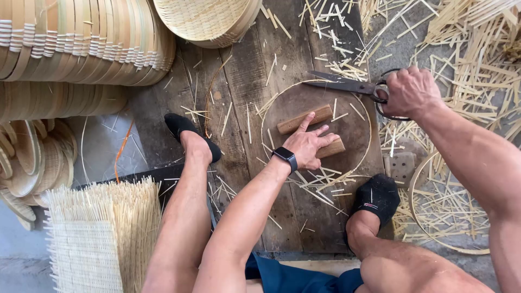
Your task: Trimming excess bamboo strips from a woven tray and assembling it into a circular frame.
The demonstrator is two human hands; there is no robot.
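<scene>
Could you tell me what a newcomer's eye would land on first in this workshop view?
Most striking are the big dark shears gripped by the right hand at the upper right, blades lying on the plank floor. At centre the left hand presses on wooden blocks inside a thin bamboo hoop. Stacked woven trays fill the upper left, with bamboo offcuts littering the right.

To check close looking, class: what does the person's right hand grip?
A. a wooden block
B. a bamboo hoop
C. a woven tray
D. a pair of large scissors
D: the right hand is closed around the handle loops of the large scissors, while the left hand rests on a wooden block.
</scene>
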